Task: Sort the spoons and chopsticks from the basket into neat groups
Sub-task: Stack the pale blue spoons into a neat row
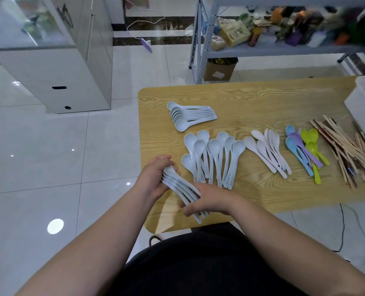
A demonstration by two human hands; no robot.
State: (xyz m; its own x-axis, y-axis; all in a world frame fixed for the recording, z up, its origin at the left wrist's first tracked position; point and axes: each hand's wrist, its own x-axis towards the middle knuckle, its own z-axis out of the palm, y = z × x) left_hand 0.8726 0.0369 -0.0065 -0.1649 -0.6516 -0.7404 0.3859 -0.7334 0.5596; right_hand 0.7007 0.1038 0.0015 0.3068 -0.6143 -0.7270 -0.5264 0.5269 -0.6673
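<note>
Fingers (165, 161) of the left hand (153, 180) are curled round the bowls of a nested stack of pale-blue spoons (181, 188); its handles are gripped by the right hand (209, 198). Handles should be squared flush between both grips before release.

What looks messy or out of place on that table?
The chopsticks at the right lie in a loose, crisscrossed heap, unlike the nested white spoons at the back. Nothing looks spilled or broken.
</note>
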